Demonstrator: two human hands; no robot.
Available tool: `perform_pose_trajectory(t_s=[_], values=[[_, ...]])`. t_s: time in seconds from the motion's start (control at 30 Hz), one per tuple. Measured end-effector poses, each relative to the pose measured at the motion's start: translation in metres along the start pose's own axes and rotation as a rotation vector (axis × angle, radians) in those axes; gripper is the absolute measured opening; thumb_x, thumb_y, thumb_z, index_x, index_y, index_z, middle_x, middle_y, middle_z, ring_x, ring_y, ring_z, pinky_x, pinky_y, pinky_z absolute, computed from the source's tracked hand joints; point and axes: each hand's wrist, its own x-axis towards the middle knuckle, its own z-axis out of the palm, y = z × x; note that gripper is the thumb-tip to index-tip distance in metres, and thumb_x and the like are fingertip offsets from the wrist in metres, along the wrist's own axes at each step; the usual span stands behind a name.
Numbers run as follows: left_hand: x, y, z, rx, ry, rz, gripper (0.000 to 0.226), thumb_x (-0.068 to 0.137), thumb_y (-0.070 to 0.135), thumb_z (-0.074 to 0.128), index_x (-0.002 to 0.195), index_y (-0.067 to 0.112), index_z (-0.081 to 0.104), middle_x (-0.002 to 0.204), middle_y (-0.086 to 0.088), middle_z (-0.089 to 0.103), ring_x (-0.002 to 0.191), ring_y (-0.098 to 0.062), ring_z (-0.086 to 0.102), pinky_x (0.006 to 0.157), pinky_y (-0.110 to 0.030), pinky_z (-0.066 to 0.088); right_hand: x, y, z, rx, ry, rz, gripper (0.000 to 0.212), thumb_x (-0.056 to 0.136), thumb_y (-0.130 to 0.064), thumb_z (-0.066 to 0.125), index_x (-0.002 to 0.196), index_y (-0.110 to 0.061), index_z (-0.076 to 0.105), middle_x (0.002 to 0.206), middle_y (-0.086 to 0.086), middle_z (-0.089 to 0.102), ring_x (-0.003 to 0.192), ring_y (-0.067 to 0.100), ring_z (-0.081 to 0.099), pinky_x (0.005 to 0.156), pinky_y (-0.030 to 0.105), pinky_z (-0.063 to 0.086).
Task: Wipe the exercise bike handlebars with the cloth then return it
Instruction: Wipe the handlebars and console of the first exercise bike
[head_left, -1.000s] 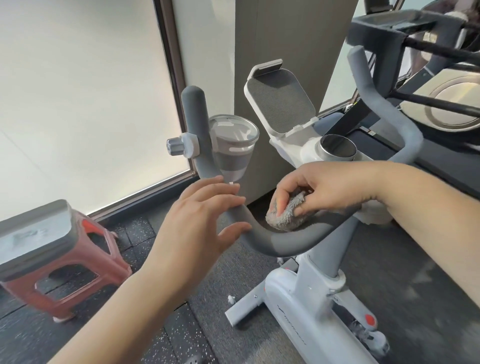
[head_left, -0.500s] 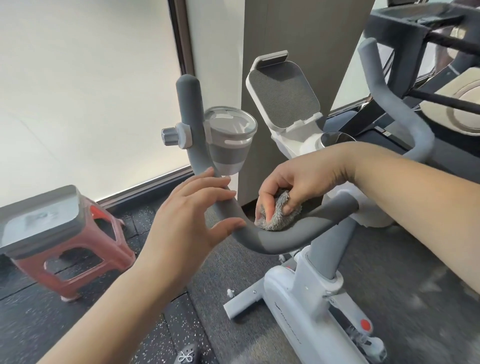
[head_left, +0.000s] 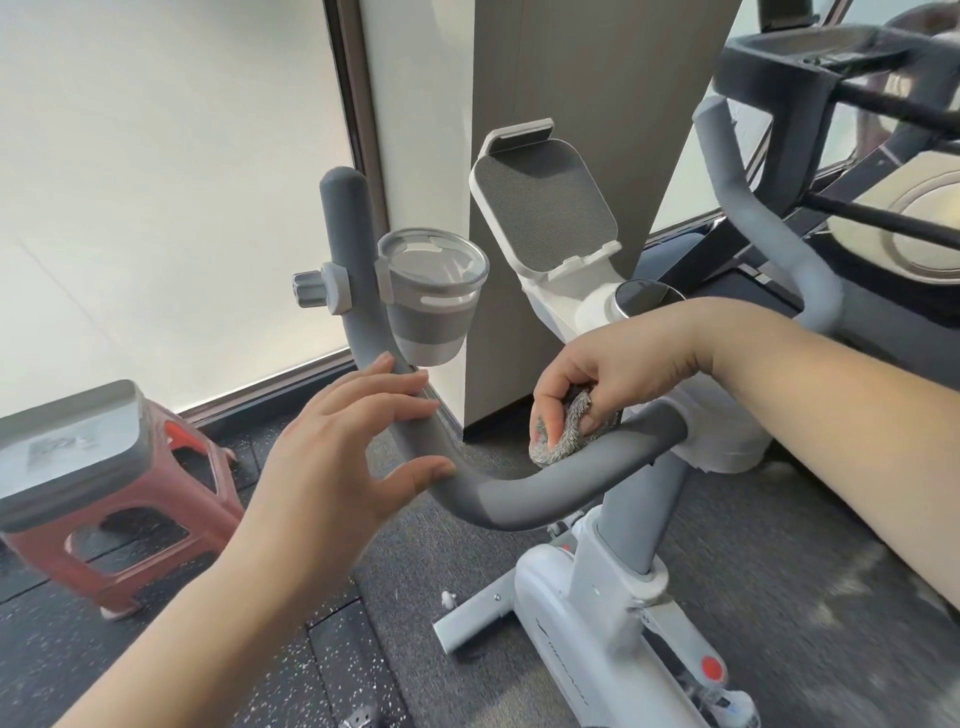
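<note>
At centre frame, the right hand (head_left: 613, 376) is pinching a fuzzy grey cloth (head_left: 563, 434) and pressing it onto the curved grey foam handlebar (head_left: 498, 493) of the white exercise bike (head_left: 597, 597). At centre left, the left hand (head_left: 337, 462) is resting open, fingertips touching the bar below the grey cup holder (head_left: 431, 301).

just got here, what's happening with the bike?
A person is wiping the exercise bike's grey handlebar. The right hand presses a bunched grey cloth onto the bar near the centre stem. The left hand is open, its fingers resting against the bar's left bend, just below the clip-on cup holder. The far right bar is untouched at this moment, and the cloth is not yet returned.
</note>
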Motion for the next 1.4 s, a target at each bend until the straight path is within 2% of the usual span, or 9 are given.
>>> perform_pose_trajectory(t_s=[0.07, 0.2, 0.37, 0.6, 0.7, 0.83, 0.97, 1.23, 1.4], values=[[0.000, 0.000, 0.000, 0.004, -0.002, 0.000, 0.045, 0.064, 0.039, 0.073, 0.102, 0.016, 0.072, 0.120, 0.009, 0.063, 0.125, -0.008, 0.049, 0.104, -0.023, 0.034, -0.009, 0.001, -0.004, -0.027, 0.049, 0.033, 0.036, 0.085, 0.005, 0.063, 0.085, -0.031, 0.068, 0.110, -0.017, 0.069, 0.097, -0.009, 0.062, 0.079, 0.007, 0.045], [0.001, 0.001, -0.001, 0.010, -0.008, -0.008, 0.046, 0.064, 0.043, 0.070, 0.102, 0.018, 0.072, 0.120, 0.012, 0.063, 0.125, -0.006, 0.048, 0.104, -0.017, 0.031, -0.024, 0.000, 0.000, -0.079, 0.175, 0.096, 0.036, 0.084, 0.000, 0.065, 0.082, -0.036, 0.070, 0.106, -0.021, 0.071, 0.095, -0.010, 0.062, 0.085, 0.007, 0.046], [0.001, 0.001, -0.001, 0.010, -0.009, -0.017, 0.045, 0.063, 0.041, 0.072, 0.102, 0.019, 0.072, 0.119, 0.013, 0.063, 0.125, -0.004, 0.048, 0.103, -0.007, 0.027, -0.037, -0.007, 0.012, -0.367, 0.397, 0.276, 0.046, 0.082, -0.001, 0.052, 0.087, -0.043, 0.071, 0.096, -0.017, 0.070, 0.087, 0.008, 0.064, 0.081, 0.031, 0.055], [0.001, 0.001, -0.001, 0.018, -0.012, -0.012, 0.048, 0.063, 0.046, 0.068, 0.102, 0.018, 0.072, 0.118, 0.013, 0.064, 0.125, -0.006, 0.048, 0.102, -0.025, 0.036, -0.042, -0.017, 0.025, -0.384, 0.500, 0.330, 0.037, 0.086, -0.009, 0.058, 0.097, -0.042, 0.072, 0.097, -0.013, 0.066, 0.089, 0.012, 0.059, 0.078, 0.029, 0.052], [0.001, -0.002, -0.001, 0.016, -0.020, -0.007, 0.046, 0.064, 0.044, 0.070, 0.102, 0.019, 0.072, 0.118, 0.012, 0.063, 0.125, -0.006, 0.048, 0.101, -0.017, 0.031, -0.040, -0.019, 0.027, -0.354, 0.500, 0.360, 0.040, 0.084, -0.007, 0.055, 0.094, -0.042, 0.073, 0.096, -0.013, 0.067, 0.086, 0.012, 0.061, 0.077, 0.033, 0.055], [0.001, -0.006, 0.001, 0.030, -0.022, 0.009, 0.042, 0.066, 0.037, 0.078, 0.103, 0.018, 0.072, 0.119, 0.011, 0.063, 0.125, -0.006, 0.046, 0.102, -0.015, 0.028, -0.036, -0.025, 0.030, -0.230, 0.496, 0.314, 0.032, 0.086, -0.015, 0.061, 0.090, -0.045, 0.073, 0.094, -0.020, 0.068, 0.085, 0.001, 0.060, 0.070, 0.018, 0.051], [-0.001, -0.008, 0.002, 0.037, -0.014, 0.026, 0.042, 0.067, 0.037, 0.077, 0.105, 0.019, 0.071, 0.120, 0.013, 0.061, 0.127, -0.009, 0.047, 0.103, -0.027, 0.035, -0.026, -0.034, 0.044, -0.047, 0.509, 0.174, 0.028, 0.084, -0.016, 0.067, 0.089, -0.043, 0.073, 0.102, -0.012, 0.073, 0.099, 0.010, 0.064, 0.093, 0.036, 0.051], [0.001, -0.006, -0.002, 0.131, -0.092, 0.115, 0.042, 0.073, 0.036, 0.074, 0.113, 0.022, 0.069, 0.125, 0.008, 0.061, 0.126, -0.018, 0.045, 0.106, -0.027, 0.028, -0.022, -0.033, 0.099, 0.582, 1.119, -0.026, 0.026, 0.085, -0.005, 0.068, 0.099, -0.026, 0.074, 0.104, -0.003, 0.074, 0.101, 0.016, 0.068, 0.094, 0.035, 0.053], [0.008, 0.008, -0.005, 0.113, -0.179, 0.236, 0.039, 0.076, 0.044, 0.066, 0.111, 0.027, 0.069, 0.123, 0.014, 0.061, 0.121, -0.012, 0.046, 0.103, -0.017, 0.022, -0.025, -0.039, 0.131, 0.865, 1.409, -0.060, 0.026, 0.083, -0.013, 0.068, 0.092, -0.037, 0.075, 0.098, -0.004, 0.076, 0.095, 0.013, 0.070, 0.086, 0.034, 0.055]])
